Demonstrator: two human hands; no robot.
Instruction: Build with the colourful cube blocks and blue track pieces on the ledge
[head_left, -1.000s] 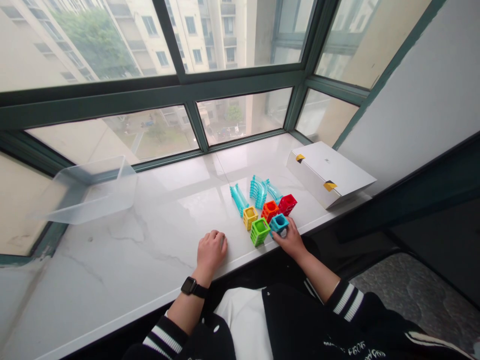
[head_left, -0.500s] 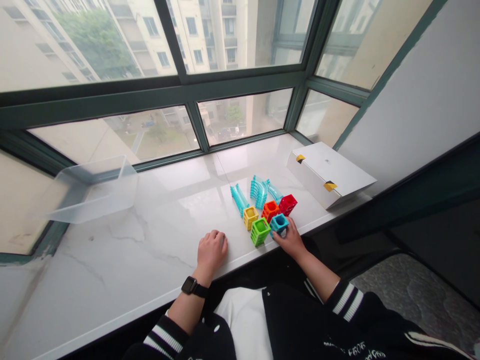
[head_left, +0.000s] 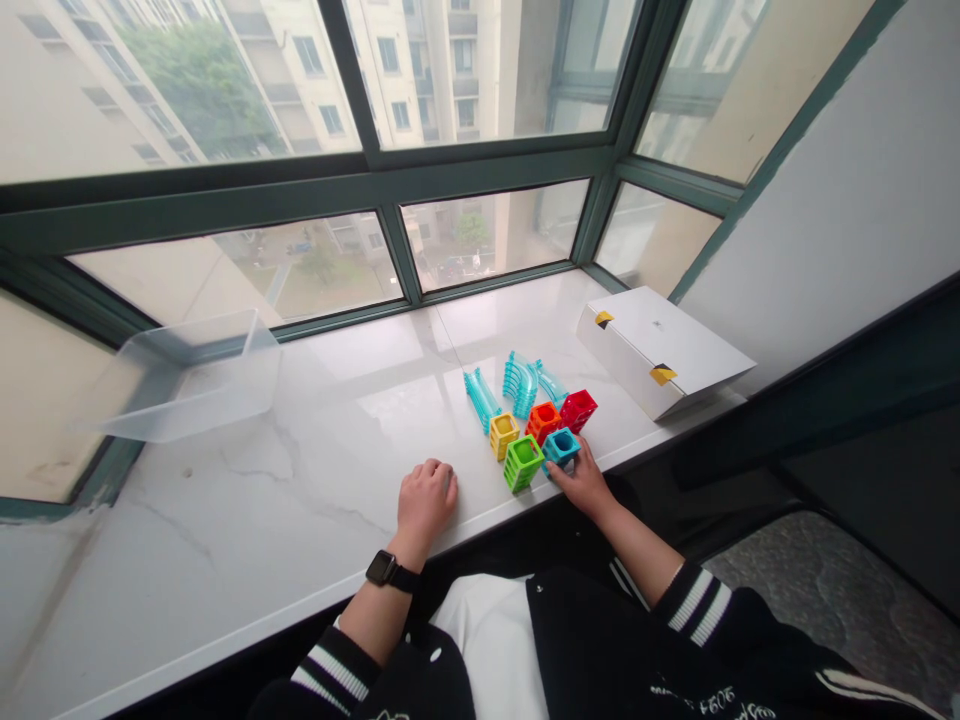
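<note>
One white box [head_left: 667, 345]: beyond the grip, to its right;
Left hand [head_left: 426, 500]: left of the grip, curled on the sill [head_left: 337, 410]; palm hidden;
Right hand [head_left: 583, 482]: closed on the blue block [head_left: 561, 448]; apparently the grasping step;
Blue block: in the grip; any lift would call for clearance from the green block [head_left: 523, 465], just left

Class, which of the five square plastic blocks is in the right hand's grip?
The blue square plastic block; only it is held by the right hand, while the green, yellow, orange and red blocks stand unheld.
</note>
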